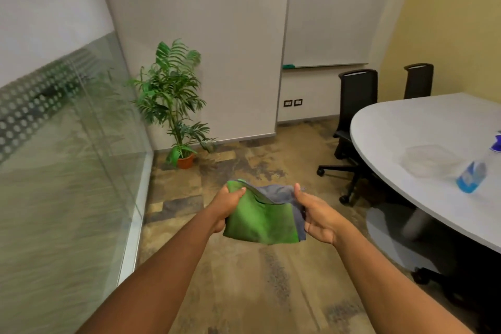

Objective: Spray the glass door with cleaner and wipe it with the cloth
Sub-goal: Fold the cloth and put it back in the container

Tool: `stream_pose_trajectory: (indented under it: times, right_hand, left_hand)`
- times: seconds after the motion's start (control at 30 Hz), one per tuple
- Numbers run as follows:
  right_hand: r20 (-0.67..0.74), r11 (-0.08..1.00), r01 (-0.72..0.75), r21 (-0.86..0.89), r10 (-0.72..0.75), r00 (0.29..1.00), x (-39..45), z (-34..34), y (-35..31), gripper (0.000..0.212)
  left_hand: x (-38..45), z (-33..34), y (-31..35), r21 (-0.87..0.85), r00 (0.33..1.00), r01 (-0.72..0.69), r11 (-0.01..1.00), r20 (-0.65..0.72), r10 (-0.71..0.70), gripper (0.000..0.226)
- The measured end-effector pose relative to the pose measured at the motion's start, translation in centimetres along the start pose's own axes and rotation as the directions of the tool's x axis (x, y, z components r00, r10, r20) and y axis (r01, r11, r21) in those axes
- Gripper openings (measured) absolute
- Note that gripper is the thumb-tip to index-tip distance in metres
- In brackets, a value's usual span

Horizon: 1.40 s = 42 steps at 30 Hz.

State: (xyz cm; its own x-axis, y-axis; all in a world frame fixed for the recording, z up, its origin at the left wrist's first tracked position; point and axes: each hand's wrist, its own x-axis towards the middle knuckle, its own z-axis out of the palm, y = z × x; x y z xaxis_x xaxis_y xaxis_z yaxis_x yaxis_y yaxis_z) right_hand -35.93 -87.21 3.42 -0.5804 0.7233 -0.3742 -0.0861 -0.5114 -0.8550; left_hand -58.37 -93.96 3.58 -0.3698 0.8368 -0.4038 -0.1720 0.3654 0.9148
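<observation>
A folded green and grey cloth (260, 218) is stretched between both hands above the floor, in the middle of the view. My left hand (226, 205) grips its left edge with the thumb on top. My right hand (315, 215) pinches its right edge. The glass door (67, 171), with a dotted frosted band, runs along the left side. A spray bottle (473, 173) of blue cleaner with a purple head stands on the white table (406, 127) at the right, apart from both hands.
A potted plant (173, 100) stands in the corner beyond the glass. Two black office chairs (355, 106) sit at the far side of the table. A clear plastic container (431, 158) lies on the table next to the bottle. Patterned carpet (244, 279) lies underfoot.
</observation>
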Motion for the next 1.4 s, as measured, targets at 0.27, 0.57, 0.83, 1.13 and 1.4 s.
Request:
stream_pose_trajectory:
  times: [0.27,0.57,0.83,1.13,1.4]
  right_hand:
    - [-0.137,0.963,-0.047,-0.265,0.01,0.99,5.6,-0.4,0.8,0.048]
    - [-0.447,0.811,0.041,-0.584,-0.363,0.818,9.3,-5.3,-1.5,0.016]
    - [-0.568,0.97,0.097,-0.223,-0.211,0.795,14.1,-15.8,-6.2,0.048]
    - [-0.662,0.956,0.273,-0.103,-0.271,0.699,17.5,-26.7,-13.3,0.076]
    - [-0.609,0.968,0.127,0.217,0.033,0.792,18.4,-32.8,-18.8,0.009]
  left_hand:
    - [8.1,1.9,2.5,0.258,0.998,0.05,0.965,0.017,-0.056,0.039]
    - [13.7,7.0,4.2,0.233,0.989,-0.107,0.967,0.129,0.078,0.026]
    - [20.4,16.0,7.9,0.289,0.945,-0.295,0.911,0.23,0.233,0.045]
    - [27.4,28.8,11.4,0.401,0.888,-0.459,0.793,0.226,0.401,0.036]
    - [34.7,38.1,13.5,0.315,0.893,-0.442,0.84,0.24,0.38,0.012]
